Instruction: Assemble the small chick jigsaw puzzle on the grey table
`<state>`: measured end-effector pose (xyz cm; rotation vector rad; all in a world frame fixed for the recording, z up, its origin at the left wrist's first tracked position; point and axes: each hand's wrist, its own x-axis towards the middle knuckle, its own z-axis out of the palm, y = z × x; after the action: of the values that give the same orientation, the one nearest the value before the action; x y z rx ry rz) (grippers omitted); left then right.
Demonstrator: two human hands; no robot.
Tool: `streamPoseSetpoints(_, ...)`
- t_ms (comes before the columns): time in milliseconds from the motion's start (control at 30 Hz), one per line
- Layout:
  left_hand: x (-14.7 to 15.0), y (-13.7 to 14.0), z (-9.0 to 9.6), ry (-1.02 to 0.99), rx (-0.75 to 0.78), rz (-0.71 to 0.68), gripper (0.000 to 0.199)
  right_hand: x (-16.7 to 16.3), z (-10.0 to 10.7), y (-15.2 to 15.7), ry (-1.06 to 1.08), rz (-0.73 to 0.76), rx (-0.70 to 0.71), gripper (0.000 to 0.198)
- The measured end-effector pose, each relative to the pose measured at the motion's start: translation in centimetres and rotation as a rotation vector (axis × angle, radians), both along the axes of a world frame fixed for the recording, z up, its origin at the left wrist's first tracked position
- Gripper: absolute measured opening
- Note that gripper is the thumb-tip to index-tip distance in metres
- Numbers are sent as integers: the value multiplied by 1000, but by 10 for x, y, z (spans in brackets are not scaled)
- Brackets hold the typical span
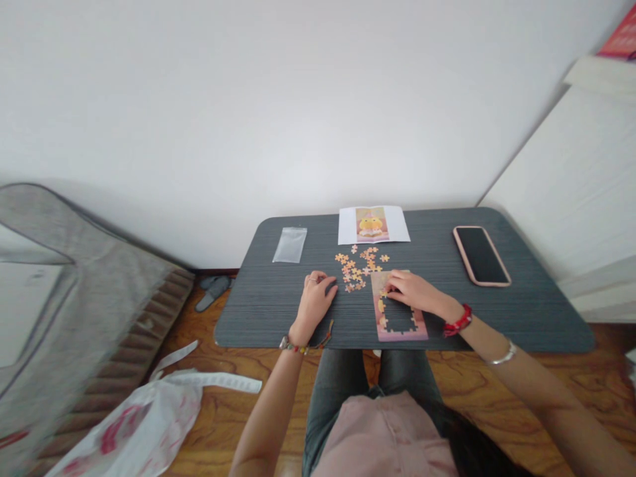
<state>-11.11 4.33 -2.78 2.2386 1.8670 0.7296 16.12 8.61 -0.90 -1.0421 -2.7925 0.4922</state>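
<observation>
My left hand (pixel 316 301) rests on the dark table, its thumb apart from loosely bent fingers, with nothing in it. Just right of it lies a loose group of small orange and pink puzzle pieces (pixel 352 273). A jigsaw puzzle (pixel 420 328) lies near the table's front edge, its border joined and the dark table showing through the middle. Over its upper part is my right hand (pixel 408 289), fingers pinched down on a puzzle piece at the upper left inner edge. The fingers mostly hide that piece. Behind the loose pieces, a white sheet with a yellow character picture (pixel 371 225) lies flat.
A clear zip bag (pixel 290 245) lies at the table's back left. On the right is a phone in a pink case (pixel 481 256). The table (pixel 447 228) stands near a white wall. Grey slippers (pixel 213 291) and a plastic bag (pixel 149 424) are at the left below.
</observation>
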Motion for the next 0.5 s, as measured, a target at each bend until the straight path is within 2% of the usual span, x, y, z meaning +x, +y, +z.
streamPoseSetpoints(333, 1, 0, 0, -1, 6, 1, 20, -1, 1, 0, -9, 11, 0, 13)
streamPoseSetpoints(500, 13, -4, 5, -12, 3, -43, 19, -2, 2, -1, -27, 2, 22, 13)
